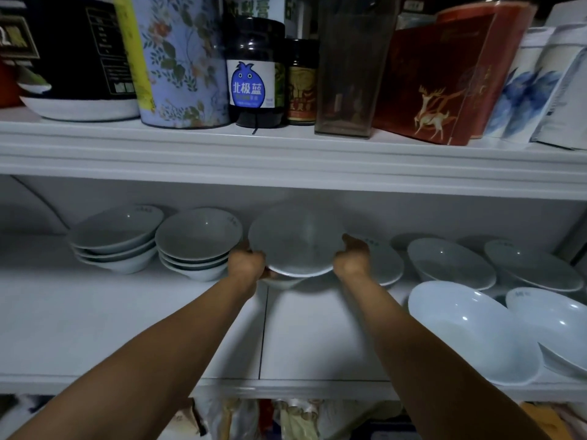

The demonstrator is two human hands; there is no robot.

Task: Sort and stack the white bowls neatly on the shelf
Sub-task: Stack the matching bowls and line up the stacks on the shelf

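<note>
I hold a white bowl (295, 241) by its rim with both hands, deep in the middle shelf (317, 328). My left hand (246, 263) grips the left edge and my right hand (352, 257) grips the right edge. The bowl sits just over another white bowl (281, 282) whose edge shows below it. To the left stand two stacks of white bowls (117, 239) (197, 242). On the right lie several loose white bowls, among them one partly behind my right hand (386, 265), one further back (451, 263) and a large one in front (470, 331).
The upper shelf (286, 154) overhangs close above the bowls and carries a floral tin (181, 58), dark jars (254, 74), a clear container (349, 65) and a red box (444, 84). Bags and cloth show under the shelf's front edge.
</note>
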